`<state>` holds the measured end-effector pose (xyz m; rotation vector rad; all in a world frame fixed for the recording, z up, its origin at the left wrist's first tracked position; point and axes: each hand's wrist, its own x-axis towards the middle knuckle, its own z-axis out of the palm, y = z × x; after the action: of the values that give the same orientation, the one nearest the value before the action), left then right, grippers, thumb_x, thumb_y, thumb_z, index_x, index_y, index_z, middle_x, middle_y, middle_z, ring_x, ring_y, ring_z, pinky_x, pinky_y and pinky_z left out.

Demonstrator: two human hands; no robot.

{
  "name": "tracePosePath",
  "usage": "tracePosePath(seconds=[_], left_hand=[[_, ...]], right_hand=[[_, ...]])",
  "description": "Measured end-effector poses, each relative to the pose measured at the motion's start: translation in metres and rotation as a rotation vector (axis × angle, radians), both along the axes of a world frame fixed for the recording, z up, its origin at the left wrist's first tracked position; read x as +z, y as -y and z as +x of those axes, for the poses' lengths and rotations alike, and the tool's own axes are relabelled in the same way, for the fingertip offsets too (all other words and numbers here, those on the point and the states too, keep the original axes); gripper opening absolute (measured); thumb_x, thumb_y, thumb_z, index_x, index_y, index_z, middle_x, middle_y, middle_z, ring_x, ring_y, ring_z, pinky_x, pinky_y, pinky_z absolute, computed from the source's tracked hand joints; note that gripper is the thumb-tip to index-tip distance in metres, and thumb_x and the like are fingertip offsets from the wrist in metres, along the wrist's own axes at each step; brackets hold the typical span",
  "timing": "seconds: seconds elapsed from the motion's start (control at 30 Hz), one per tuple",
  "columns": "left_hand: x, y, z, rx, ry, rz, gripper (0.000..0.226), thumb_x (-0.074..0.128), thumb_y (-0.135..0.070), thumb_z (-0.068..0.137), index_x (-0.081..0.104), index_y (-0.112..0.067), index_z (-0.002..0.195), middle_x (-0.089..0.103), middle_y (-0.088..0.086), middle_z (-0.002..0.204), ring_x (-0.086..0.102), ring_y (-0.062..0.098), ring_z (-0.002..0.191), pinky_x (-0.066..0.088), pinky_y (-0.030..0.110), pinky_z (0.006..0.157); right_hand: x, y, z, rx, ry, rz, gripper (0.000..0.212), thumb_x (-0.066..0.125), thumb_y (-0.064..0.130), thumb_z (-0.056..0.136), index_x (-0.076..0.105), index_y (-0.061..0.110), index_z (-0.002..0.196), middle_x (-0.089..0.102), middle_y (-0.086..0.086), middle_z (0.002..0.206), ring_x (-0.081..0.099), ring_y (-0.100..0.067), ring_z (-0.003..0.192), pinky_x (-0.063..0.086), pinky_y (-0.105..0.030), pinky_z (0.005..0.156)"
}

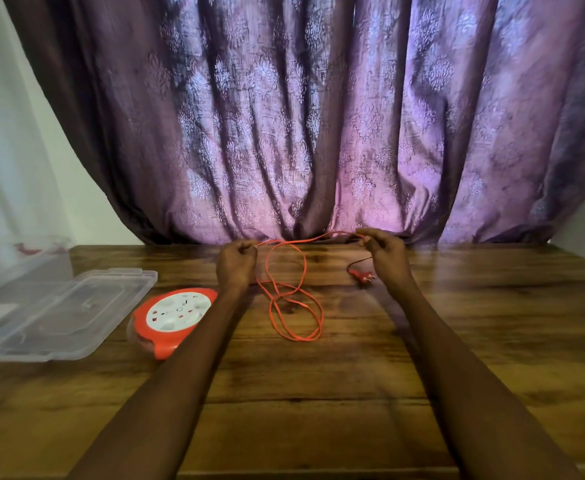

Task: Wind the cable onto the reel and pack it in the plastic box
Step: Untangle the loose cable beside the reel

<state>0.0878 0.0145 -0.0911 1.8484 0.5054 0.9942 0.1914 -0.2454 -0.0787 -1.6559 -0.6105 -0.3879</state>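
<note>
Both grips pinch the orange cable [285, 299], left hand [235, 266] and right hand [386, 256] drawing a span taut near the bench's [318, 393] far edge, apparently to straighten loops before winding onto the reel [175, 315] beside the open plastic box [59, 317] at left.

No text, label, brand name or number can be read anywhere in the frame. The white face of the reel [179, 312], at lower left of centre, carries small dark and red marks around its sockets, but they are too small and blurred to make out as letters or signs. The clear plastic box [24, 268] and its lid [66, 315] at the far left show no legible print either.
</note>
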Motion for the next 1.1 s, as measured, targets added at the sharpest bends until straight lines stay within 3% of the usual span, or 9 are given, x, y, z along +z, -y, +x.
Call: tracePosePath(seconds=[0.17, 0.23, 0.3, 0.43, 0.53, 0.7, 0.9, 1.0, 1.1], left_hand=[[-0.004, -0.004, 0.004, -0.007, 0.018, -0.045, 0.023, 0.059, -0.007, 0.09, 0.075, -0.008, 0.105, 0.076, 0.016, 0.099, 0.07, 0.03, 0.092, 0.055, 0.038, 0.084], [-0.004, -0.004, 0.005, 0.007, 0.026, -0.066, 0.022, 0.059, -0.009, 0.09, 0.076, -0.01, 0.105, 0.076, 0.015, 0.096, 0.069, 0.026, 0.084, 0.056, 0.037, 0.081], [-0.005, -0.004, 0.006, 0.017, 0.024, -0.126, 0.02, 0.059, -0.011, 0.091, 0.075, -0.013, 0.101, 0.075, 0.017, 0.086, 0.069, 0.028, 0.071, 0.06, 0.041, 0.073], [-0.008, -0.005, 0.008, 0.037, 0.01, -0.214, 0.017, 0.053, -0.013, 0.092, 0.07, -0.013, 0.094, 0.068, 0.017, 0.065, 0.064, 0.029, 0.047, 0.06, 0.045, 0.056], [-0.01, -0.006, 0.01, 0.011, 0.036, -0.27, 0.018, 0.047, -0.01, 0.093, 0.065, -0.011, 0.099, 0.066, 0.01, 0.064, 0.061, 0.024, 0.04, 0.058, 0.043, 0.054], [-0.009, -0.003, 0.009, -0.086, 0.092, -0.351, 0.017, 0.04, -0.008, 0.096, 0.053, -0.018, 0.093, 0.066, 0.01, 0.081, 0.06, 0.024, 0.041, 0.052, 0.032, 0.047], [-0.006, 0.003, 0.004, -0.165, 0.129, -0.392, 0.014, 0.039, -0.006, 0.1, 0.051, -0.013, 0.101, 0.065, 0.005, 0.081, 0.06, 0.017, 0.037, 0.047, 0.026, 0.033], [-0.005, 0.004, 0.003, -0.171, 0.142, -0.408, 0.015, 0.038, -0.006, 0.1, 0.051, -0.012, 0.104, 0.065, 0.006, 0.084, 0.058, 0.017, 0.037, 0.048, 0.026, 0.033], [-0.007, 0.003, 0.006, -0.135, 0.151, -0.421, 0.016, 0.038, -0.006, 0.098, 0.052, -0.013, 0.102, 0.066, 0.006, 0.083, 0.057, 0.021, 0.041, 0.051, 0.029, 0.039]], right_hand=[[0.003, 0.012, 0.003, -0.14, -0.078, 0.197, 0.028, 0.049, -0.005, 0.097, 0.068, -0.001, 0.117, 0.068, -0.008, 0.096, 0.062, 0.001, 0.077, 0.048, -0.016, 0.078], [-0.002, 0.015, 0.005, -0.279, -0.108, 0.192, 0.029, 0.049, 0.002, 0.097, 0.07, 0.007, 0.117, 0.071, -0.011, 0.101, 0.064, -0.018, 0.085, 0.051, -0.031, 0.084], [-0.005, 0.017, 0.006, -0.465, -0.15, 0.086, 0.03, 0.049, 0.012, 0.095, 0.072, 0.021, 0.112, 0.073, -0.013, 0.107, 0.065, -0.033, 0.097, 0.051, -0.039, 0.086], [-0.006, 0.021, -0.002, -0.656, -0.164, -0.281, 0.039, 0.052, 0.013, 0.084, 0.07, 0.03, 0.114, 0.067, -0.011, 0.117, 0.062, -0.037, 0.107, 0.049, -0.038, 0.086], [-0.01, 0.015, -0.003, -0.588, -0.037, -0.604, 0.038, 0.058, 0.013, 0.084, 0.07, 0.027, 0.117, 0.056, -0.009, 0.132, 0.054, -0.036, 0.119, 0.044, -0.043, 0.101], [-0.018, -0.02, -0.011, -0.098, 0.091, -0.744, 0.045, 0.059, 0.019, 0.089, 0.06, 0.023, 0.133, 0.059, -0.01, 0.137, 0.059, -0.031, 0.12, 0.048, -0.041, 0.1], [-0.034, -0.055, -0.006, -0.094, 0.228, -0.926, 0.063, 0.05, 0.028, 0.094, 0.03, 0.027, 0.154, 0.04, -0.003, 0.156, 0.039, -0.024, 0.141, 0.033, -0.043, 0.113], [-0.037, -0.057, -0.005, -0.198, 0.316, -0.99, 0.043, 0.048, 0.038, 0.097, 0.049, 0.03, 0.139, 0.051, -0.005, 0.14, 0.047, -0.029, 0.13, 0.037, -0.043, 0.104], [-0.03, -0.048, -0.005, -0.147, 0.412, -0.758, 0.026, 0.049, 0.036, 0.095, 0.068, 0.022, 0.107, 0.064, -0.008, 0.109, 0.059, -0.034, 0.105, 0.048, -0.044, 0.085]])
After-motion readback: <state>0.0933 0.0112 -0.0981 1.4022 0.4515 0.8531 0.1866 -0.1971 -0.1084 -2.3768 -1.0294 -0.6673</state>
